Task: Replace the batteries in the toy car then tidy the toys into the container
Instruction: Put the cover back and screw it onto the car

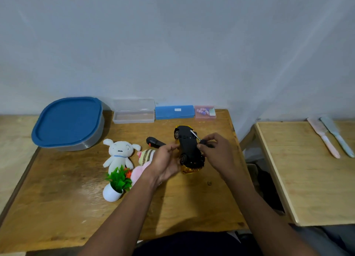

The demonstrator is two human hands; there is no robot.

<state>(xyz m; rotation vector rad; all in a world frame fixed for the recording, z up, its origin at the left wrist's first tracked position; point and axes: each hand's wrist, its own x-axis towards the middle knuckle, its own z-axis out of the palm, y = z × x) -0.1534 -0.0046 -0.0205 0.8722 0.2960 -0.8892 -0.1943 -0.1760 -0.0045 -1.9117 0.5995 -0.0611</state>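
The yellow toy car (pixel 187 146) is turned over, its black underside facing up, above the wooden table (pixel 76 207). My left hand (pixel 166 161) grips its left side. My right hand (pixel 215 150) pinches a small screwdriver (pixel 196 135) whose metal tip rests on the car's underside near the far wheels. The grey container with a blue lid (pixel 68 122) stands shut at the back left. A white plush dog (pixel 119 153), a striped plush (pixel 147 155) and a pink plush (pixel 139 172) lie left of my hands.
A small potted fake plant (pixel 116 182) stands near the plushes. A black remote (pixel 153 142) lies behind my left hand. An open clear case (pixel 133 111), a blue case (pixel 174 112) and a pink box (pixel 205 112) line the back edge. Two brushes (pixel 330 137) lie on the side table.
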